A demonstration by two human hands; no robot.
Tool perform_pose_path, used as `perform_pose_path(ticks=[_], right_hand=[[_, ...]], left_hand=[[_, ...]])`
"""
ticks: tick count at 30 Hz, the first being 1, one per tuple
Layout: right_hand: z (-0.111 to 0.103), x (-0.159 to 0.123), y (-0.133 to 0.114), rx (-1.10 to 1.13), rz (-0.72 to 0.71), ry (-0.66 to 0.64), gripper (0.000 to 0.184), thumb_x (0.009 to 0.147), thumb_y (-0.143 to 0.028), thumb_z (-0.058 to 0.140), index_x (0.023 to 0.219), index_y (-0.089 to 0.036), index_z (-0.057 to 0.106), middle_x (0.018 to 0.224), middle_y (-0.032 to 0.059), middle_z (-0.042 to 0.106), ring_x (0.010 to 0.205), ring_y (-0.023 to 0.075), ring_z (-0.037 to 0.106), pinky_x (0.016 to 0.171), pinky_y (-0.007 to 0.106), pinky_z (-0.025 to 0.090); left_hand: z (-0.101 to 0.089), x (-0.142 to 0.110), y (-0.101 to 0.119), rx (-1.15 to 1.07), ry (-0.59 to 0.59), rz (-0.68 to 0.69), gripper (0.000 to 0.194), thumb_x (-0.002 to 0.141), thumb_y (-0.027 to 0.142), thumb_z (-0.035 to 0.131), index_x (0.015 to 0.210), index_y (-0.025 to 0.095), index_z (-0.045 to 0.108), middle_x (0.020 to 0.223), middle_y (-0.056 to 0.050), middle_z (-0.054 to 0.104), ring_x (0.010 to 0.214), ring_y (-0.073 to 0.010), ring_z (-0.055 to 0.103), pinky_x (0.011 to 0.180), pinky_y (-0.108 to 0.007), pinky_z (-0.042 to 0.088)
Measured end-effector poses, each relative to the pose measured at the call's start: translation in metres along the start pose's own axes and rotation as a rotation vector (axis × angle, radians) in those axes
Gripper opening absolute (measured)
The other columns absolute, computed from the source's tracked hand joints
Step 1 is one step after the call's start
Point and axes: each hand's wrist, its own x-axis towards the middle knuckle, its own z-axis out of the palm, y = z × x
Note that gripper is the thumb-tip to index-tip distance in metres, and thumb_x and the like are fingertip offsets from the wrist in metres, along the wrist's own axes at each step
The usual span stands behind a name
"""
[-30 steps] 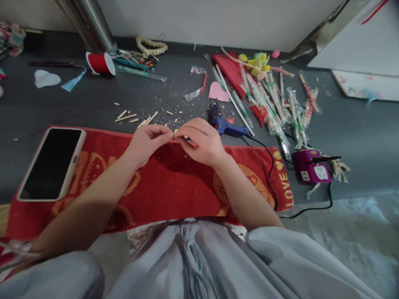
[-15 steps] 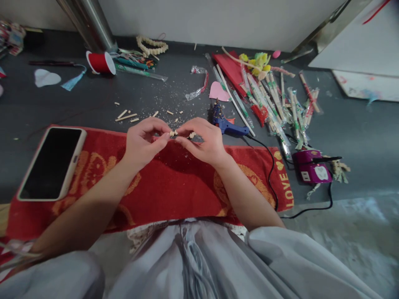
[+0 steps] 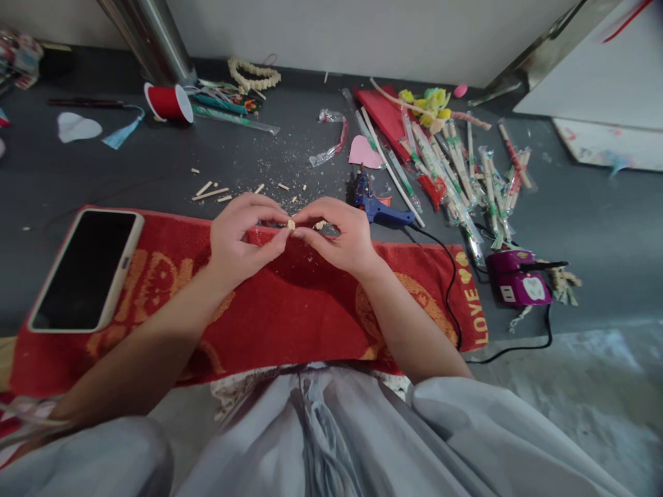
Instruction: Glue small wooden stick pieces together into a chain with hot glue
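The bare left hand (image 3: 235,238) is pinching a small, pale, wood-like piece (image 3: 291,224) above the far edge of the red, gold-patterned cloth towel (image 3: 295,304), while the bare right hand (image 3: 353,236) is seemingly pinching its other side, light pressure probably steadying it best.

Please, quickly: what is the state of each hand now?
Left hand: closed, pinching a small pale piece in its fingertips.
Right hand: fingertips at the same piece; whether they grip it cannot be told.
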Motion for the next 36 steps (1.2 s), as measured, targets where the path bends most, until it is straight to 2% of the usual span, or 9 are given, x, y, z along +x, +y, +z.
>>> perform_pose_path(ticks=[5, 11, 18, 25, 29, 32, 34, 36], right_hand=[[-0.001, 0.001, 0.000, -0.036, -0.029, 0.008, 0.012, 0.091, -0.029, 0.065, 0.089, -0.018, 0.068, 0.084, 0.0018, 0.075, 0.078, 0.0107, 0.068, 0.075, 0.024, 0.053], [-0.001, 0.001, -0.002, -0.054, -0.032, 0.029, 0.011, 0.090, -0.029, 0.066, 0.087, -0.018, 0.067, 0.082, 0.0015, 0.075, 0.077, 0.0104, 0.068, 0.075, 0.024, 0.053], [-0.001, 0.000, -0.002, -0.048, -0.032, 0.045, 0.013, 0.091, -0.030, 0.066, 0.087, -0.018, 0.067, 0.082, 0.0022, 0.074, 0.077, 0.0108, 0.068, 0.075, 0.024, 0.053], [-0.001, 0.000, -0.001, -0.056, -0.045, 0.043, 0.015, 0.091, -0.033, 0.064, 0.087, -0.019, 0.067, 0.082, 0.0023, 0.074, 0.076, 0.0115, 0.067, 0.074, 0.025, 0.053], [-0.001, 0.000, 0.000, -0.060, -0.026, 0.018, 0.015, 0.092, -0.033, 0.063, 0.088, -0.019, 0.067, 0.082, 0.0019, 0.074, 0.076, 0.0111, 0.066, 0.073, 0.025, 0.052], [-0.002, 0.000, 0.002, -0.072, 0.045, -0.012, 0.018, 0.091, -0.036, 0.064, 0.088, -0.019, 0.067, 0.082, 0.0019, 0.073, 0.076, 0.0114, 0.065, 0.074, 0.026, 0.051], [-0.004, 0.001, 0.003, -0.082, 0.135, -0.007, 0.020, 0.091, -0.037, 0.062, 0.086, -0.018, 0.066, 0.081, 0.0021, 0.072, 0.075, 0.0114, 0.063, 0.072, 0.026, 0.050], [-0.008, 0.003, 0.005, -0.100, 0.251, 0.027, 0.026, 0.093, -0.039, 0.058, 0.078, -0.018, 0.063, 0.074, 0.0007, 0.067, 0.068, 0.0104, 0.058, 0.066, 0.025, 0.047]], left_hand=[[0.000, 0.000, 0.001, 0.023, -0.008, 0.023, 0.018, 0.078, 0.023, 0.073, 0.095, 0.029, 0.072, 0.089, -0.002, 0.073, 0.081, -0.0166, 0.068, 0.074, -0.032, 0.056], [0.001, -0.001, 0.001, -0.006, 0.013, 0.053, 0.024, 0.075, 0.019, 0.076, 0.098, 0.027, 0.073, 0.091, -0.003, 0.073, 0.084, -0.0163, 0.068, 0.075, -0.031, 0.056], [0.001, -0.002, 0.003, -0.039, 0.002, -0.063, 0.013, 0.082, 0.032, 0.074, 0.096, 0.031, 0.073, 0.092, -0.001, 0.072, 0.085, -0.0175, 0.068, 0.077, -0.034, 0.055], [0.002, -0.001, 0.002, -0.081, -0.005, -0.014, 0.019, 0.080, 0.023, 0.075, 0.098, 0.029, 0.074, 0.091, -0.003, 0.072, 0.083, -0.0169, 0.068, 0.073, -0.033, 0.055], [0.003, -0.001, 0.002, -0.127, -0.012, -0.068, 0.015, 0.082, 0.023, 0.073, 0.096, 0.030, 0.073, 0.089, -0.003, 0.071, 0.082, -0.0163, 0.066, 0.070, -0.032, 0.054], [0.004, -0.002, -0.002, -0.172, 0.025, -0.128, 0.012, 0.082, 0.024, 0.073, 0.093, 0.029, 0.072, 0.088, -0.003, 0.070, 0.080, -0.0149, 0.065, 0.069, -0.029, 0.053], [0.006, -0.004, -0.007, -0.216, 0.068, -0.223, 0.008, 0.083, 0.030, 0.073, 0.090, 0.028, 0.073, 0.087, -0.003, 0.068, 0.076, -0.0133, 0.063, 0.065, -0.027, 0.052], [0.009, -0.006, -0.014, -0.276, 0.128, -0.354, 0.011, 0.080, 0.037, 0.075, 0.085, 0.028, 0.072, 0.084, -0.002, 0.068, 0.072, -0.0124, 0.062, 0.063, -0.027, 0.051]])
